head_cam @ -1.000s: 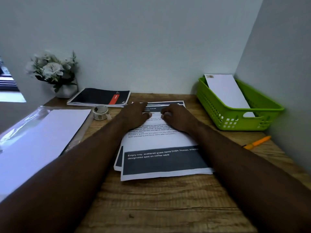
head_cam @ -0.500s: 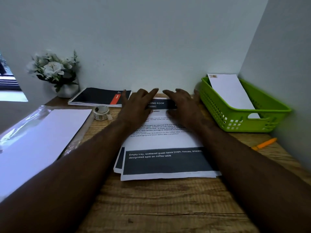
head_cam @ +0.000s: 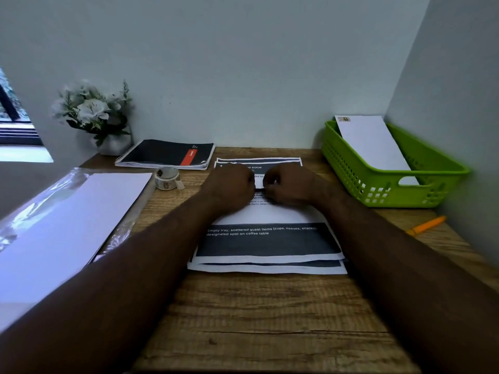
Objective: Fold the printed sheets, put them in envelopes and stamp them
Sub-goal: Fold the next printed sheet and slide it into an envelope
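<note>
A stack of printed sheets [head_cam: 267,244] lies in the middle of the wooden desk. My left hand [head_cam: 229,187] and my right hand [head_cam: 290,186] sit side by side over its far half, fingers curled. Both pinch the far edge of the top sheet, which is lifted and bent back toward me, its white underside showing between the hands. A pile of white envelopes [head_cam: 67,225] in clear plastic lies at the left. A small roll of stamps [head_cam: 167,178] stands beside it. A stamped envelope [head_cam: 372,144] leans in the green basket [head_cam: 391,190] at the right.
A black spiral notebook [head_cam: 167,155] and a pot of white flowers [head_cam: 94,114] stand at the back left against the wall. An orange pen [head_cam: 426,225] lies near the right wall. Walls close the desk at the back and right.
My hands reached flat to the far edge of the top sheet, then curled around it and drew it back toward me, so the sheet now bends upward.
</note>
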### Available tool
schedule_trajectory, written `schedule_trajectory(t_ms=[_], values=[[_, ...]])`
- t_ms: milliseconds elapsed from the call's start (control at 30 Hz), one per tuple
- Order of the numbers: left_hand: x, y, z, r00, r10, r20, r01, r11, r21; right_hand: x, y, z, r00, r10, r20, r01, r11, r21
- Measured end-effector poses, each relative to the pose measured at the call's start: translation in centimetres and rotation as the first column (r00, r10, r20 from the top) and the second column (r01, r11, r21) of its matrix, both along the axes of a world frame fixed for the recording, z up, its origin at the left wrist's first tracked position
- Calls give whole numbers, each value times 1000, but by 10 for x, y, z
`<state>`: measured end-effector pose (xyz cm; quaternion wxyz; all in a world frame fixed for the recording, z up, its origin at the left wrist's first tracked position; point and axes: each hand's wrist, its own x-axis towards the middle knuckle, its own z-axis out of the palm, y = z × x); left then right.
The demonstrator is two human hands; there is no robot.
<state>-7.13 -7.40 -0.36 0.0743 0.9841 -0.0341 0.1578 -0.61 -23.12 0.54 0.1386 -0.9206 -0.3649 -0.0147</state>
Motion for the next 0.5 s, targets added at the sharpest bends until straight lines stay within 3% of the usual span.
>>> schedule_trajectory(t_ms=[100,300,400,500], values=[[7,4,0,998,-29,-57,18,983,-185,3,1,2,993,4,-117,11,992,125],[9,-2,15,975,-29,-220,-16,980,-199,2,2,11,952,-1,-307,66,978,200],[14,-4,23,945,1,-326,-79,971,-225,6,4,8,979,-20,-204,39,995,88],[18,0,15,971,42,-235,-110,953,-284,8,14,-1,999,-31,-28,30,999,-21]])
